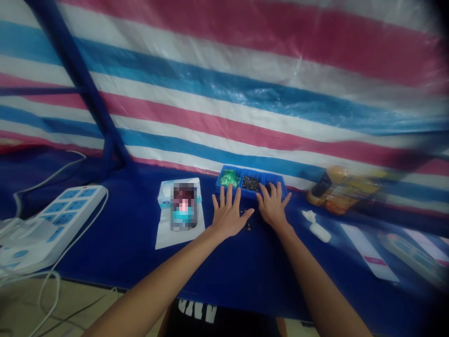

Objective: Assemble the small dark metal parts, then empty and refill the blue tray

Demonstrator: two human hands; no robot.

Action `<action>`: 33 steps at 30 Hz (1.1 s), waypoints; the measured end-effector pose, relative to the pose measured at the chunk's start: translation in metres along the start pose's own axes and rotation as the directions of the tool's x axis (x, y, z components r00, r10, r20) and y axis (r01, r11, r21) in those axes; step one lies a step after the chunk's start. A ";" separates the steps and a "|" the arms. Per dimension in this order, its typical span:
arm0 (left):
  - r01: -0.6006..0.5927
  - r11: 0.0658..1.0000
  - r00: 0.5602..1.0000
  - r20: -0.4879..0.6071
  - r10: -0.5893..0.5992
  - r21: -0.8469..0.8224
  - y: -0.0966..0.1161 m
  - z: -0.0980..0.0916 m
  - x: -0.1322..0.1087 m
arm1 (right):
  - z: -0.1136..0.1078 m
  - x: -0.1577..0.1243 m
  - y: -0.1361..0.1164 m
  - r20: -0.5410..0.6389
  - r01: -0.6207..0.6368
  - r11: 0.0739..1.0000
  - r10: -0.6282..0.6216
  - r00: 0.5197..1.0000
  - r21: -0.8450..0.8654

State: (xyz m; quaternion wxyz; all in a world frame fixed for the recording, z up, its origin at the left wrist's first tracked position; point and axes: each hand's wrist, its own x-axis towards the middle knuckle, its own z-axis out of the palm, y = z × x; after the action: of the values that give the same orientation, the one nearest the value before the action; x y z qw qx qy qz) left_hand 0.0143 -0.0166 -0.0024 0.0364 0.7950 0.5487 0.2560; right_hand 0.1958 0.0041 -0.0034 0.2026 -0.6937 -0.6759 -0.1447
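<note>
My left hand (228, 216) is spread open just in front of a blue compartment bin (218, 186), below its left section. Green pieces (229, 178) in clear wrapping fill that section. Small dark metal parts (250, 183), too small to name, lie in the middle one. Over the front of the right section, my right hand (272, 206) reaches with fingers spread, hiding most of what is inside. Whether the fingers touch the bin I cannot tell. Between my hands, a few tiny brass-coloured pieces (249, 227) lie on the blue table. Neither hand holds anything visible.
Left of the bin, a blurred-out object (184, 206) rests against a white box (164, 193) on white paper (164, 236). A large power strip (84, 199) with cables is farther left. To the right are a bottle (321, 185), a white item (320, 231) and a card (366, 250).
</note>
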 end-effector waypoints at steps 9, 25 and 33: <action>0.015 1.000 1.000 0.007 -0.015 -0.009 0.003 -0.008 0.001 | -0.036 -0.002 -0.001 -0.021 0.117 0.966 -0.115 0.993 0.232; -0.219 0.950 0.972 0.040 0.233 -0.225 -0.005 -0.043 -0.013 | -0.060 -0.035 0.007 0.332 0.179 0.716 -0.511 0.793 0.675; -0.298 0.937 0.909 0.245 0.337 -0.183 -0.006 -0.037 -0.019 | -0.050 -0.037 0.000 0.306 0.193 0.762 -0.460 0.834 0.619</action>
State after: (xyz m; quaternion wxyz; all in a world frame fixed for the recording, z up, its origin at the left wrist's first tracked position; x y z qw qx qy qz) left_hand -0.0124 -0.0394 0.0206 0.1254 0.8968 0.3820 0.1847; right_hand 0.1975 -0.0521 0.0231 0.2105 -0.4837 -0.8284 0.1883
